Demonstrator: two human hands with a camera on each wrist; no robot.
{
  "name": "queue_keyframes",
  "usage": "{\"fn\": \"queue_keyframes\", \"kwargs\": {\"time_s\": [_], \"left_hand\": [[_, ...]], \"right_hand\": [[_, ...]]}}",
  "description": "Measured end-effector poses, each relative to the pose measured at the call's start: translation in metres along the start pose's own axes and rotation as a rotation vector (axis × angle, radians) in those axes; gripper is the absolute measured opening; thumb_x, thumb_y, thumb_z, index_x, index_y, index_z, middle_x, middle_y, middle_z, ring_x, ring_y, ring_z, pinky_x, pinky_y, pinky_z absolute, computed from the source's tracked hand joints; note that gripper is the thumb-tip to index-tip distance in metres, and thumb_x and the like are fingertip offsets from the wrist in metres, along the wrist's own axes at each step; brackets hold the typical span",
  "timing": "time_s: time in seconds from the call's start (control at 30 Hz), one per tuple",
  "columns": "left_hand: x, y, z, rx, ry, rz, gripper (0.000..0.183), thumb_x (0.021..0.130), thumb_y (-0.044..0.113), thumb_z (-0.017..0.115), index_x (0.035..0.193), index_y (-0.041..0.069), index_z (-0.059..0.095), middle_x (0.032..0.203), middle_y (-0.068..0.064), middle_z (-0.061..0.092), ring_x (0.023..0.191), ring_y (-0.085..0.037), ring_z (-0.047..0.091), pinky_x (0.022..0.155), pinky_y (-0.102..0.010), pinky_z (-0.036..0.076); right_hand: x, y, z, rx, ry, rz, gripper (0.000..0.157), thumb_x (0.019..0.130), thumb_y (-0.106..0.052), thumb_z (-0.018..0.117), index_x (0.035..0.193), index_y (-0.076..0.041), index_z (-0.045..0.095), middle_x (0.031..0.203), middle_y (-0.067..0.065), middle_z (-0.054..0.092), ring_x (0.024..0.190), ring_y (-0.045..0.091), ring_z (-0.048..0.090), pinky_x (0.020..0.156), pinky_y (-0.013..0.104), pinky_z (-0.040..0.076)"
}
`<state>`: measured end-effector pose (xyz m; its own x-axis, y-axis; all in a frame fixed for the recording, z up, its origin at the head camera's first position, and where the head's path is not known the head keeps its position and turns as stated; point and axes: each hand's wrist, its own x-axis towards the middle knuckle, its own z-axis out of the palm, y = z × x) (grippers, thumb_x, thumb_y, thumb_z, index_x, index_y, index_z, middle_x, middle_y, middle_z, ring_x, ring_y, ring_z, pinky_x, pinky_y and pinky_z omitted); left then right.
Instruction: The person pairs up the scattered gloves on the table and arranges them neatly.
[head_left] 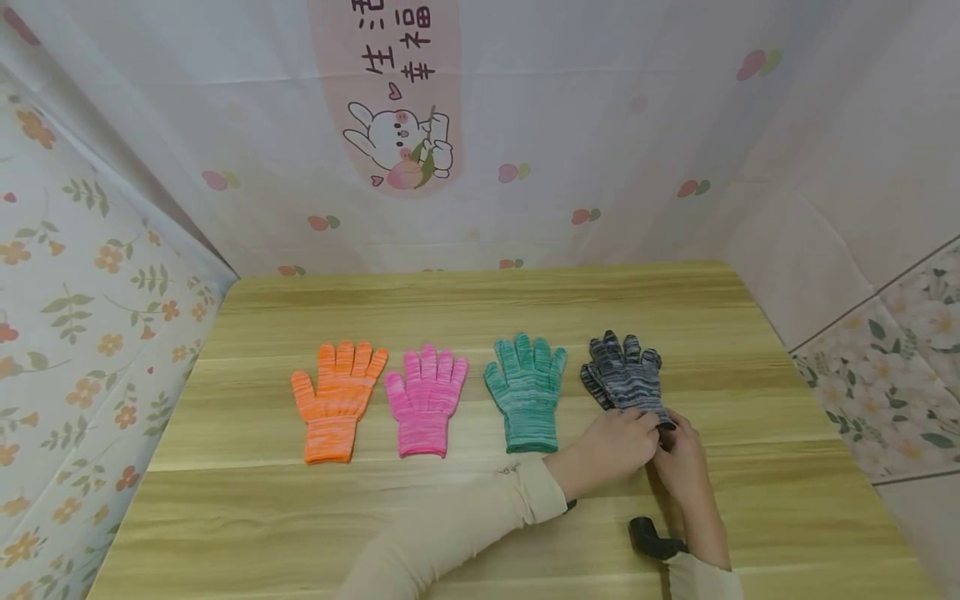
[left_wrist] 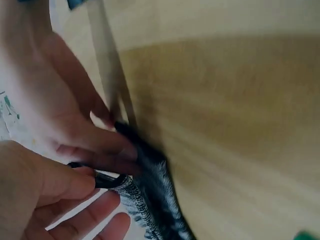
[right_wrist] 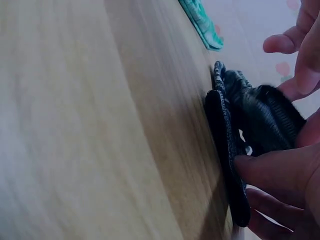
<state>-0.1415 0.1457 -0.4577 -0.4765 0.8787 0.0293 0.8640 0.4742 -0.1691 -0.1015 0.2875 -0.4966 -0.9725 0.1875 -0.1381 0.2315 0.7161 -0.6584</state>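
A pair of black-and-grey knit gloves (head_left: 626,375) lies stacked at the right of the row, fingers pointing away. My left hand (head_left: 611,450) pinches the upper glove's cuff from the left; in the left wrist view its thumb and fingers (left_wrist: 75,185) meet at the dark edge. Opposite it, my right hand (head_left: 682,462) grips the cuff area from the right. In the right wrist view, the upper glove (right_wrist: 262,112) stands raised off the lower glove (right_wrist: 222,145), whose dark cuff sits between my right thumb (right_wrist: 265,167) and fingers.
To the left, an orange glove (head_left: 333,404), a pink glove (head_left: 426,404) and a green glove (head_left: 528,396) lie flat in a row on the wooden table (head_left: 247,517). Patterned curtain (head_left: 562,125) hangs behind the table. A black device (head_left: 652,540) is at my right wrist.
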Motion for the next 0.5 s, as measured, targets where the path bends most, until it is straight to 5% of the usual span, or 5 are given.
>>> {"fn": "queue_keyframes", "kwargs": {"time_s": [0.2, 0.37, 0.5], "left_hand": [[-0.010, 0.001, 0.007, -0.118, -0.051, -0.041, 0.024, 0.095, 0.032, 0.050, 0.114, 0.023, 0.061, 0.116, 0.010, 0.055, 0.099, -0.005, 0.054, 0.076, -0.016, 0.048], [-0.014, -0.013, 0.022, -0.160, -0.067, -0.211, 0.029, 0.094, 0.029, 0.052, 0.120, 0.018, 0.052, 0.110, 0.005, 0.053, 0.095, -0.008, 0.052, 0.070, -0.017, 0.046], [-0.015, -0.028, 0.031, -0.164, -0.109, -0.309, 0.035, 0.094, 0.026, 0.050, 0.127, 0.016, 0.049, 0.117, 0.002, 0.052, 0.104, -0.011, 0.050, 0.079, -0.021, 0.046]], "right_hand": [[-0.001, 0.002, -0.001, -0.003, 0.020, -0.026, 0.035, 0.088, -0.002, 0.053, 0.116, 0.019, 0.053, 0.138, 0.030, 0.035, 0.125, 0.051, 0.032, 0.100, 0.060, 0.030], [-0.002, 0.004, -0.003, 0.001, 0.038, -0.055, 0.035, 0.087, 0.001, 0.051, 0.117, 0.017, 0.053, 0.137, 0.030, 0.038, 0.125, 0.051, 0.034, 0.100, 0.059, 0.030], [-0.005, 0.001, -0.010, 0.033, 0.031, 0.001, 0.036, 0.093, -0.002, 0.039, 0.122, 0.015, 0.051, 0.140, 0.027, 0.038, 0.129, 0.048, 0.031, 0.103, 0.058, 0.027]]}}
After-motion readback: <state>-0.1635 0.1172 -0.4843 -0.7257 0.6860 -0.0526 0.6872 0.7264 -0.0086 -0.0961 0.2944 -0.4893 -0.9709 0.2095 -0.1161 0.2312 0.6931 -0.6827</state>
